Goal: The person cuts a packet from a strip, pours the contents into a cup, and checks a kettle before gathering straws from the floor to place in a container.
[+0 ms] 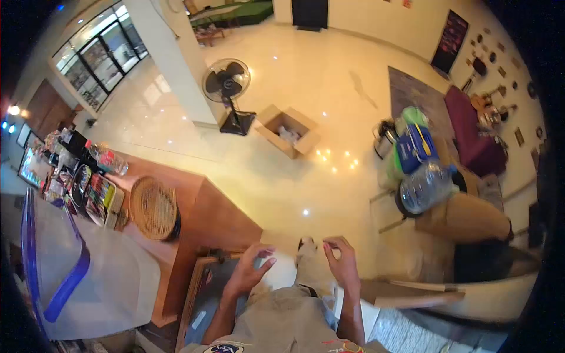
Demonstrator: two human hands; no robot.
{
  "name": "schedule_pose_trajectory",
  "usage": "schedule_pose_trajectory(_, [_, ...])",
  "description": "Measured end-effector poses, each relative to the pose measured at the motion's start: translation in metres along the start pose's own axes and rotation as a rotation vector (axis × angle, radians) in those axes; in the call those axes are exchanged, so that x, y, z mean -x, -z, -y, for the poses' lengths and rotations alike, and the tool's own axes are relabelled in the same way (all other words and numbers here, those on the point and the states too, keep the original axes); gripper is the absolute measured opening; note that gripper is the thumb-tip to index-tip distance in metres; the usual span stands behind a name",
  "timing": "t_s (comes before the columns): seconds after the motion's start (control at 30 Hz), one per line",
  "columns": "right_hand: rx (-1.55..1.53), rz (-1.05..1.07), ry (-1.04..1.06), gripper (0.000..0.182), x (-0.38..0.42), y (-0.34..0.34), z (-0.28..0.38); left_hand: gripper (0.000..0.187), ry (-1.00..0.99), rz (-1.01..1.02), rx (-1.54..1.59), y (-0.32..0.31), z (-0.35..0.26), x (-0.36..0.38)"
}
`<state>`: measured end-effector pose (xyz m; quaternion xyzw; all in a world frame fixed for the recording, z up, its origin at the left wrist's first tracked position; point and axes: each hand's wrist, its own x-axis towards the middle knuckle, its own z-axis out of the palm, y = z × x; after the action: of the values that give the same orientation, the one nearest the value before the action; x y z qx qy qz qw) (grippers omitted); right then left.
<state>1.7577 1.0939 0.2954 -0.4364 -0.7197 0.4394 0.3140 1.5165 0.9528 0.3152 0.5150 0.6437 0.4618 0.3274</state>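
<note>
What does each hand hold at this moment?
Left hand: open, holding nothing.
Right hand: open, fingers a little bent, holding nothing.

Near your open left hand (249,271), a grey panel (219,291) with brown edges sits slanted. Brown cardboard (409,294) lies nearest your open right hand (343,265).

Purple sofa (469,134) — tan box (288,132) — blue-handled bin (88,265).

Fan (227,80) behind open box (288,132)
</note>
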Motion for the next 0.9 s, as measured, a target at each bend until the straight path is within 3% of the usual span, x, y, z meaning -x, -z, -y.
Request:
schedule_pose_trajectory(0.13, [-0.014,0.004,-0.093,0.015,-0.086,0.023,-0.039,0.031,0.195,-0.040,0.207,-0.017,0.016,-0.092])
schedule_pose_trajectory(0.17, [-0.019,-0.001,-0.105,0.014,-0.109,0.028,-0.047,0.032,0.235,-0.009,0.074,-0.018,0.013,-0.115])
schedule_pose_trajectory(0.23, [-0.040,-0.011,-0.136,0.012,-0.159,0.027,-0.053,0.033,0.241,-0.027,0.097,-0.016,0.004,-0.164])
schedule_pose_trajectory(0.3, [-0.024,0.029,-0.076,0.013,-0.208,0.028,-0.055,0.034,0.198,-0.038,0.066,-0.013,0.010,-0.198])
schedule_pose_trajectory(0.53, [0.009,0.137,0.054,0.015,-0.396,0.025,-0.045,0.033,0.341,-0.149,0.170,0.013,0.048,-0.334])
schedule_pose_trajectory(0.77, [0.071,0.134,0.150,0.012,-0.551,0.016,-0.036,0.029,0.187,-0.172,0.189,0.044,0.076,-0.522])
schedule_pose_trajectory(0.9, [0.098,0.111,0.079,0.015,-0.624,0.038,-0.049,0.031,0.138,-0.040,0.217,0.042,0.067,-0.642])
